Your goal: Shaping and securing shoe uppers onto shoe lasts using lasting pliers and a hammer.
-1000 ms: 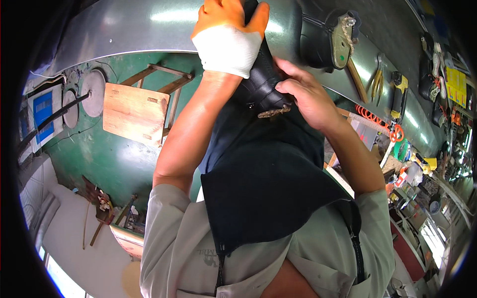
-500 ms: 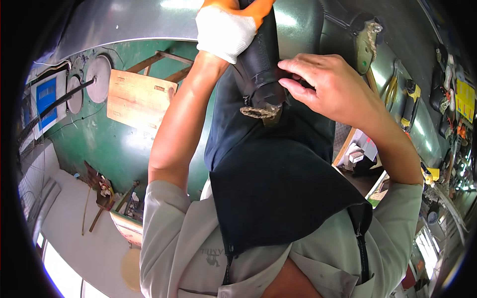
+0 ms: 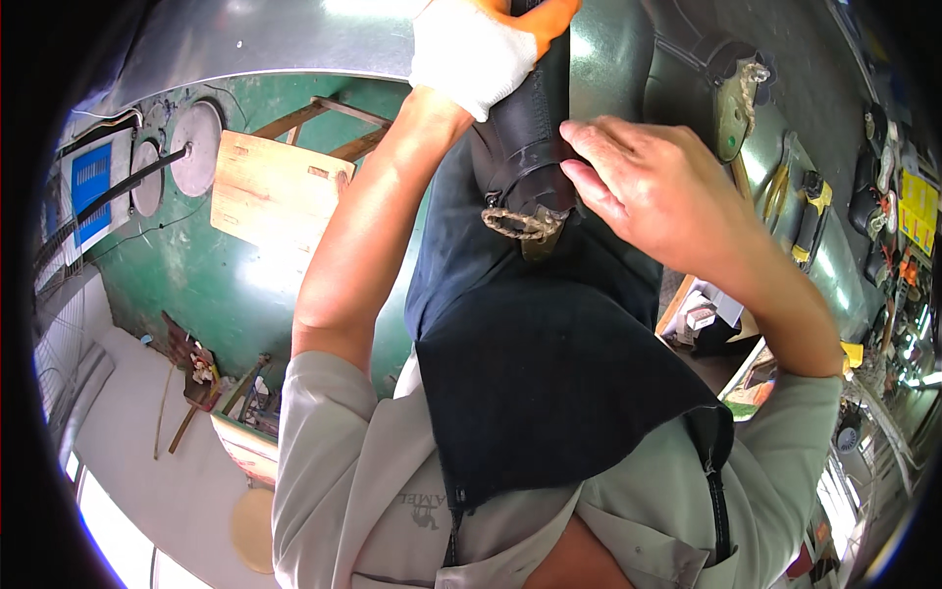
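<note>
My left hand (image 3: 471, 49), in a white glove with orange fingers, is at the top edge, closed around a black leather piece (image 3: 525, 128). The piece hangs down in front of me. A brass-coloured metal fitting (image 3: 520, 224) sits at its lower end. My bare right hand (image 3: 648, 187) is against the piece's right side, fingertips and thumb pinching its edge just above the fitting. Below both hands, a dark apron (image 3: 549, 373) covers my chest over a light grey shirt.
A wooden stool (image 3: 270, 187) stands on the green floor (image 3: 196, 285) to the left, below a curved grey metal surface (image 3: 294, 39). Another black piece with a metal fitting (image 3: 731, 83) lies at upper right. Hand tools (image 3: 805, 206) crowd the right side.
Both hands and the black piece have moved up in the picture, the gloved hand reaching the top edge. My right hand has slid from over the fitting to the piece's right side.
</note>
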A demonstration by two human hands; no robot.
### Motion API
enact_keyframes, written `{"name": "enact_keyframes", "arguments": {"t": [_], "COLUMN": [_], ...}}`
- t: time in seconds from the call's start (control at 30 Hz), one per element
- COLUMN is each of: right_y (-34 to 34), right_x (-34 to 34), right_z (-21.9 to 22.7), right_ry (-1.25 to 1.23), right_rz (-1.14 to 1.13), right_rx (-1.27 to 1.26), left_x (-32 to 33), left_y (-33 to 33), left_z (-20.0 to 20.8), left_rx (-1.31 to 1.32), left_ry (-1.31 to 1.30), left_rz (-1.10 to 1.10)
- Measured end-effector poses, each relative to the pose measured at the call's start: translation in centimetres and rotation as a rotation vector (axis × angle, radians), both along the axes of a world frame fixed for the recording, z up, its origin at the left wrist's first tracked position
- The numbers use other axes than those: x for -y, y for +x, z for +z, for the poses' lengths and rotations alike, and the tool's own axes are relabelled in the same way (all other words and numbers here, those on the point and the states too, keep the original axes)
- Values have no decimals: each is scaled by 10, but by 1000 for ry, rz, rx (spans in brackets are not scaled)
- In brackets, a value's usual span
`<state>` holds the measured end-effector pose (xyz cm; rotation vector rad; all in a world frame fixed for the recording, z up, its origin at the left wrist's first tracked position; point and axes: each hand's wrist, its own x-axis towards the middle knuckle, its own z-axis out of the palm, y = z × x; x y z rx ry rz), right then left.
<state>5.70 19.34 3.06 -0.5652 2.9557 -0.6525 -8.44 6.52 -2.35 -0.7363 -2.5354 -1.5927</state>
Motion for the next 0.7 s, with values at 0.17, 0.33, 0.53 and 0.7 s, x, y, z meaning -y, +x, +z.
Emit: {"name": "enact_keyframes", "arguments": {"t": [0.17, 0.33, 0.53, 0.7], "right_y": [-24, -34, -32, -15], "right_x": [1, -5, -10, -6], "right_z": [14, 8, 7, 8], "right_ry": [176, -17, -107, -36], "right_rz": [240, 192, 121, 104], "right_rx": [30, 66, 142, 85], "left_x": [-7, -10, -9, -11], "left_y": [-7, -6, -6, -8], "left_z": [-8, -14, -18, -22], "left_rx": [-40, -125, -115, -40], "left_ry": [-45, -65, -74, -51], "left_rz": [-11, 1, -31, -49]}}
